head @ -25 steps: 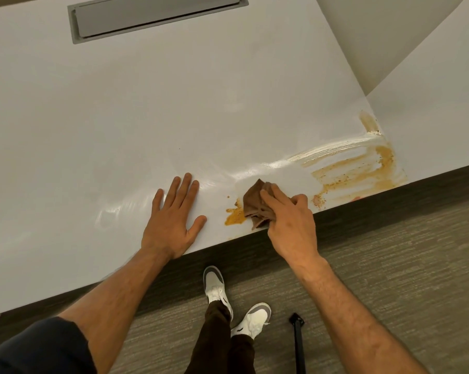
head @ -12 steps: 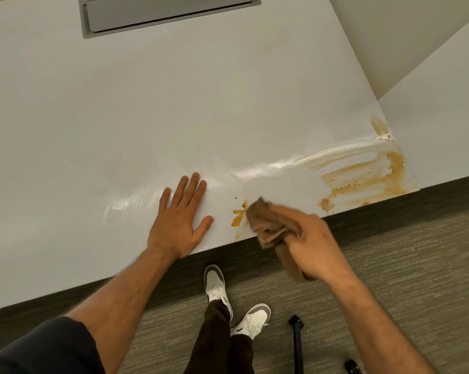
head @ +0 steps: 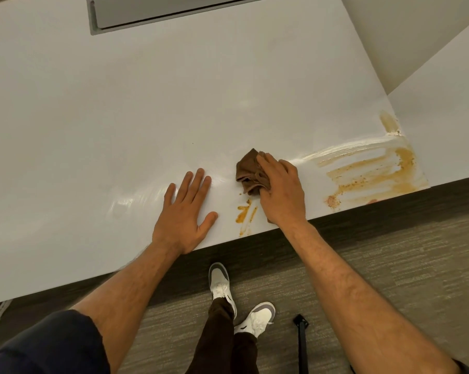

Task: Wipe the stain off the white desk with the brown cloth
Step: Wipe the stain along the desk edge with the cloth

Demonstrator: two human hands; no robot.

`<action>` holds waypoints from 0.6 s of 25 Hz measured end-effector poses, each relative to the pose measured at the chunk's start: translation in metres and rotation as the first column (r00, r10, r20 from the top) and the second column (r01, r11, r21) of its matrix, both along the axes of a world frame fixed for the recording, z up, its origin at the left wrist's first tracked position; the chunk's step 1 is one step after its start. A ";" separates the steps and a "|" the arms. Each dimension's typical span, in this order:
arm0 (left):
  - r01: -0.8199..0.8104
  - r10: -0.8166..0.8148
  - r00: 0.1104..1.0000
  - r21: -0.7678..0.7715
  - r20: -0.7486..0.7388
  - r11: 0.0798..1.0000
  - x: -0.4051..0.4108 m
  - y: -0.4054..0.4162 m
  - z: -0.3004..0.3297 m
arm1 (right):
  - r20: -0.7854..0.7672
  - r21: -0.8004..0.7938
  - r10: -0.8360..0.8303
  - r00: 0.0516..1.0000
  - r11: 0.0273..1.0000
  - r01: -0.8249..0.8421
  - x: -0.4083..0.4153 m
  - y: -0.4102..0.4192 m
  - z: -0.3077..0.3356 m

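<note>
My right hand [head: 280, 191] presses the crumpled brown cloth [head: 248, 171] flat onto the white desk [head: 147, 103], a little back from the front edge. A small orange-brown stain [head: 244, 214] lies just below the cloth, between my two hands. A larger smeared orange stain [head: 373, 175] spreads across the desk's front right corner, with a wet streak running from it toward the cloth. My left hand [head: 183, 217] rests palm down on the desk, fingers spread, left of the cloth and holding nothing.
A grey recessed cable tray [head: 171, 10] sits at the desk's far side. Another white desk surface [head: 444, 103] adjoins on the right. Below the desk edge are grey carpet, my two white shoes [head: 222, 284], and a black pole [head: 302, 344].
My right hand had pulled the cloth off the desk's front edge, then brought it back up onto the surface, farther from the edge. The small stain is now thinner. My left hand stayed put.
</note>
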State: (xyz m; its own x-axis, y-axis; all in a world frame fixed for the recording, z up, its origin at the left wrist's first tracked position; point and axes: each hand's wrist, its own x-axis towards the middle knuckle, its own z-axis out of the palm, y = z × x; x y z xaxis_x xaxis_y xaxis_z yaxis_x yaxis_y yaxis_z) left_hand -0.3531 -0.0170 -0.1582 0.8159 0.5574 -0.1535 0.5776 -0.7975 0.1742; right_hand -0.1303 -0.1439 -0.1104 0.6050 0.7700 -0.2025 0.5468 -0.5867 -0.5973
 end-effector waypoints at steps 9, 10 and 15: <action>-0.002 0.001 1.000 -0.080 -0.015 0.997 0.000 -0.002 0.012 | -0.030 0.018 0.335 0.942 0.942 -0.334 -0.034 -0.022 0.007; 0.000 -0.002 1.000 -0.084 -0.014 0.996 0.000 -0.002 0.013 | -0.069 0.029 0.372 0.926 0.928 -0.371 -0.038 -0.028 0.009; 0.003 -0.004 1.000 -0.067 -0.025 0.998 0.000 -0.002 0.014 | -0.322 0.079 0.361 0.875 0.932 -0.355 -0.049 -0.082 0.021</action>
State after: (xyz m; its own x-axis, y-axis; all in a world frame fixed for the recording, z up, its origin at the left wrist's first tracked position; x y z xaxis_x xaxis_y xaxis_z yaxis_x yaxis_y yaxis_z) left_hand -0.3527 -0.0192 -0.1440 0.8133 0.5423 -0.2109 0.5797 -0.7866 0.2128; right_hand -0.1796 -0.2257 -0.0896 0.1897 0.9264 -0.3253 0.4907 -0.3764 -0.7858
